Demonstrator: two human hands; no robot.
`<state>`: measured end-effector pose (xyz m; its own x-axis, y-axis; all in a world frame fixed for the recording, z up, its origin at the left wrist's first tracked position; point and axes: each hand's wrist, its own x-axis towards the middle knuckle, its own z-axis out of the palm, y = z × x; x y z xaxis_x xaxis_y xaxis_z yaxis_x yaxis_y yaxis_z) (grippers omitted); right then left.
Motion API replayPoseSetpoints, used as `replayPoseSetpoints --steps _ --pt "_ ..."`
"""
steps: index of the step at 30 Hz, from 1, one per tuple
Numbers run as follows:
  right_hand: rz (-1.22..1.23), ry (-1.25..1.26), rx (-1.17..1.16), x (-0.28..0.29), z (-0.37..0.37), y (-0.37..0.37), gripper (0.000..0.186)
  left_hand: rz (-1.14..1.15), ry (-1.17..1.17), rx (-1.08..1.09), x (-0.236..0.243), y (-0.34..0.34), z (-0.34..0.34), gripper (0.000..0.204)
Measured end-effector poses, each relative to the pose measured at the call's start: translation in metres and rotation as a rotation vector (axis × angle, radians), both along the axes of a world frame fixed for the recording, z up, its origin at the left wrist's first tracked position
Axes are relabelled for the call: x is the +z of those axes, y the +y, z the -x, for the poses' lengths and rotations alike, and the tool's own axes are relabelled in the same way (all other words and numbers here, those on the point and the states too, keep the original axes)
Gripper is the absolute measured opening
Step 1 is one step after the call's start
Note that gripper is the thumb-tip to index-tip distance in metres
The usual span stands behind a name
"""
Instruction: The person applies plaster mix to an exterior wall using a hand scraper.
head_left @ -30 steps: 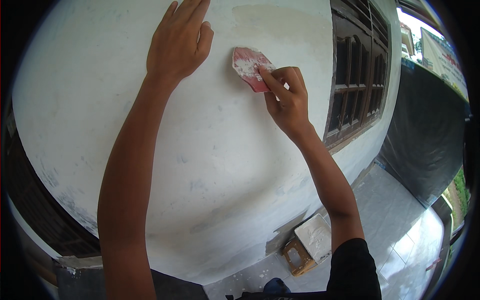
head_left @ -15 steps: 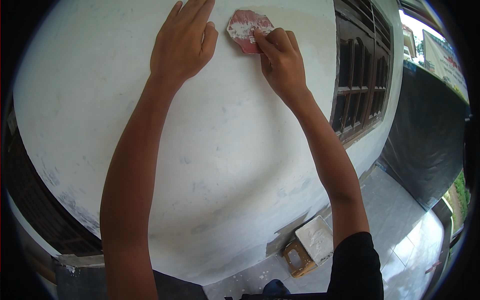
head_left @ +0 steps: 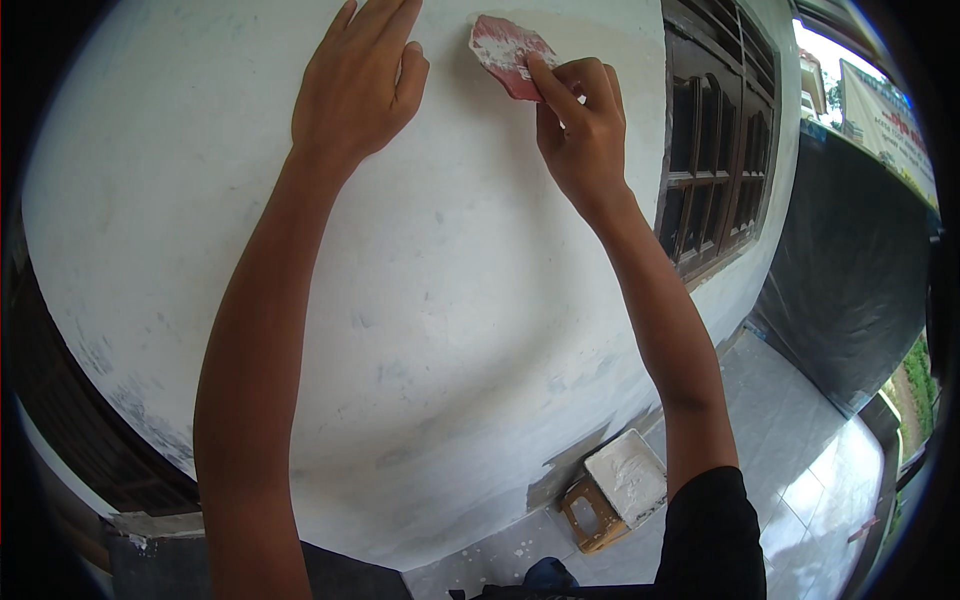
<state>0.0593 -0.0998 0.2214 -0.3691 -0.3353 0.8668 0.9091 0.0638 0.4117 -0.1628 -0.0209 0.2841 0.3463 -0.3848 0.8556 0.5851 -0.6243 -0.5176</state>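
Note:
My left hand [head_left: 357, 88] lies flat against the white wall [head_left: 430, 290] at the top, fingers stretched out. My right hand [head_left: 585, 130] grips a flat red scraper [head_left: 500, 50] smeared with white paste, pinched between thumb and fingers. The scraper is against or very close to the wall, just right of my left hand, beside a faint beige patch. Both forearms reach up from the lower edge.
A dark wooden window [head_left: 715, 150] is at the right, beyond it black sheeting [head_left: 850, 280] and a banner [head_left: 880, 130]. Below, a white tray [head_left: 625, 475] of paste rests on a brown stool [head_left: 590, 520] on grey tiled floor [head_left: 810, 460]. Another dark opening [head_left: 70, 390] is at far left.
My right hand and the scraper have risen up the wall since one second ago, then shifted slightly right, with the scraper turning. My left hand stays nearly in place.

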Motion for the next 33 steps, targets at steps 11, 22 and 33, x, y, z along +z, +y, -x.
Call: replayPoseSetpoints --steps 11,22,33 --pt "0.111 -0.025 -0.088 -0.026 -0.002 0.006 0.042 -0.001 0.003 0.015 0.000 0.003 -0.002 0.049" --pt "0.057 -0.020 -0.013 -0.013 -0.003 -0.014 0.044 -0.007 -0.007 0.049 -0.001 0.001 0.000 0.049" --pt "0.061 -0.006 -0.130 -0.008 -0.002 0.015 0.045 -0.019 -0.002 0.027 0.000 0.003 0.000 0.049"
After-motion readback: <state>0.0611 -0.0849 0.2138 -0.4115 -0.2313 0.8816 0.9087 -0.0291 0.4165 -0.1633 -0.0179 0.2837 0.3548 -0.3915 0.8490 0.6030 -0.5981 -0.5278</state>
